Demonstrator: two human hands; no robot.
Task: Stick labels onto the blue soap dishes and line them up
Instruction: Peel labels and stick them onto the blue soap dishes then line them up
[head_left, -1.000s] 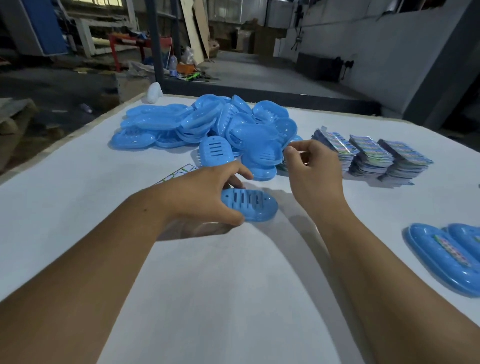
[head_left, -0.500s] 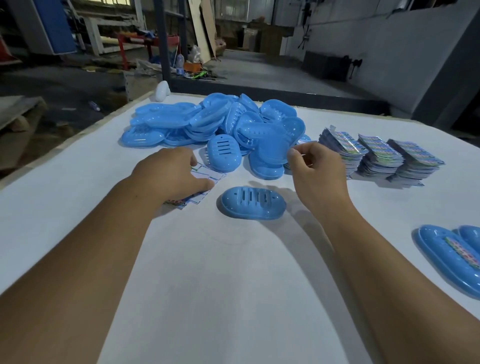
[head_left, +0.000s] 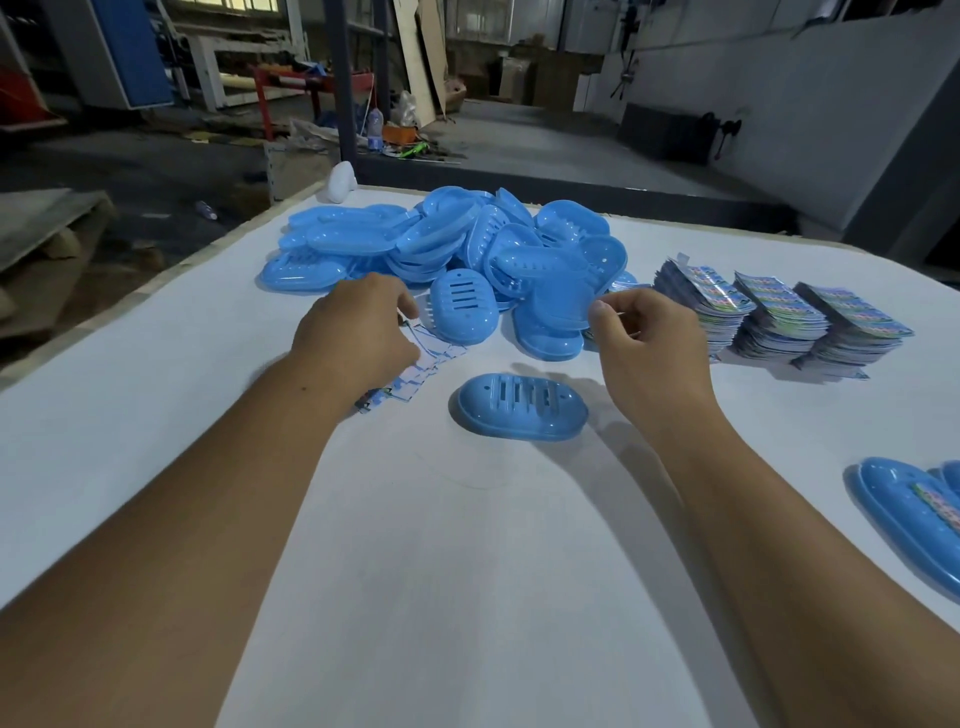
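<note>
— Since a second ago the left hand (head_left: 358, 332) has let go of the slotted soap dish (head_left: 521, 407) and moved to the small fan of white-and-blue labels (head_left: 415, 371) on the left; the dish now lies alone, slots up.

— And the big things first?

— White table (head_left: 467, 597) fills the view; on its far side sits the heap of blue soap dishes (head_left: 447, 249), piled loosely over each other; to the right of the heap stand three stacks of colourful label cards (head_left: 779, 317), side by side; at the right edge lie finished dishes (head_left: 914, 514), the nearest one with a patterned label on it, partly cut off by the frame.

— Where exactly is the single dish?

— On the table between the two hands, just before the heap, near the fanned labels but apart from them; neither hand touches it.

— The hands?

— Left hand rests over the top of the fanned labels, fingers curled down onto them; whether it pinches one I cannot tell; right hand (head_left: 649, 353) hovers above the table beside the heap, thumb and fingers drawn together as if nipping something very thin; what, if anything, is too small to make out.
</note>
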